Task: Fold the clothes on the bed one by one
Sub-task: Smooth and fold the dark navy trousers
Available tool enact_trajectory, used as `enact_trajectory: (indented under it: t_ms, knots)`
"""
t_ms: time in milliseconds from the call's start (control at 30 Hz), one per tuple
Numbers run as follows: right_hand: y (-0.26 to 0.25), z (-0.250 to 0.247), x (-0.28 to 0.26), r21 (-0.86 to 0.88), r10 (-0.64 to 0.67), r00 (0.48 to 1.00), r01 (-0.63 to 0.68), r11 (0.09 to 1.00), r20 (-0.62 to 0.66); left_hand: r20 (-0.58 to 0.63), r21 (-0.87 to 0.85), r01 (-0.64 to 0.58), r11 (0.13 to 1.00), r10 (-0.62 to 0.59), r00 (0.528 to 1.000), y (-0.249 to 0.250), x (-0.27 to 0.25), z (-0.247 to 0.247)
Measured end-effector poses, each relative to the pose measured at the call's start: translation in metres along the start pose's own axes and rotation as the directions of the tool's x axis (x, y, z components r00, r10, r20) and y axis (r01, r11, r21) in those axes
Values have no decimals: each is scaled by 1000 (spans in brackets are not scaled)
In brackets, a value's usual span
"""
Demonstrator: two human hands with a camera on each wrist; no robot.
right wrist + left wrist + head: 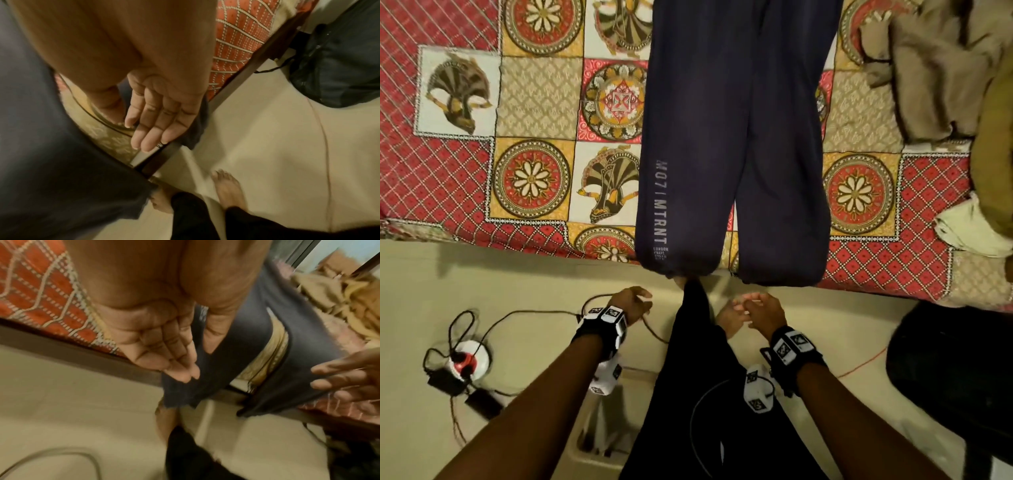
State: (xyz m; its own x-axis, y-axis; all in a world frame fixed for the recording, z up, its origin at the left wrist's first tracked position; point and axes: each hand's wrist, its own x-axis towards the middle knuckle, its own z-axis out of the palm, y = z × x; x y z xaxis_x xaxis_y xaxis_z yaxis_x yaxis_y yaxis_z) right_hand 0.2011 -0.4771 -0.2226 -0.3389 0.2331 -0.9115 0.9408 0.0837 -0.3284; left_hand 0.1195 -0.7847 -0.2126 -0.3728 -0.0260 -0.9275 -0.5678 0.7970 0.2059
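Navy joggers (732, 137) lie flat (cuffs overhanging) just beyond both empty hands.

Head view: looks steeply down from above the person, bed (534, 137) filling the upper half of the frame, floor (517, 281) the lower half, both forearms entering from the bottom edge.

Left wrist view: very close, looks along the palm of the left hand (164, 345) toward the bed edge; the right hand (349, 378) shows at the right edge of the frame.

Right wrist view: equally close, looks along the right hand (160, 116) down at bed edge and floor.

Shared by all three: the navy trousers (732, 137) hanging over the bed edge, the red patterned bedcover (236, 48), the pale floor.
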Motion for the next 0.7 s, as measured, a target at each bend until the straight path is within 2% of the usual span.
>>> enact_trajectory:
  t_ms: [67, 133, 233, 367, 500, 633, 667, 700]
  knots:
    - [-56, -12, -13, 72, -126, 992, 127, 989, -16, -70, -45, -164, 985, 160, 985, 51, -9, -21]
    - [-104, -27, -8, 105, -214, 975, 219, 970, -57, -133, -106, -280, 954, 266, 955, 99, -11, -50]
    - [-177, -56, 5, 116, -308, 946, 319, 941, -103, -228, -88, -396, 914, 368, 901, 160, 3, -103]
    - [-270, -96, 42, 19, -383, 907, 392, 920, -177, -295, -38, -418, 908, 389, 873, 239, 33, -174]
    - [-358, -136, 108, -85, -416, 860, 409, 908, -295, -353, 72, -348, 935, 350, 868, 315, 92, -258]
    - [-428, -175, 183, -121, -451, 776, 447, 886, -440, -460, -33, -341, 940, 288, 840, 373, 160, -305]
    - [-439, -185, 194, -119, -436, 771, 433, 893, -464, -455, -86, -353, 932, 278, 846, 384, 170, -310]
    - [-448, -195, 205, -113, -396, 796, 390, 914, -457, -434, -128, -360, 924, 275, 858, 393, 182, -313]
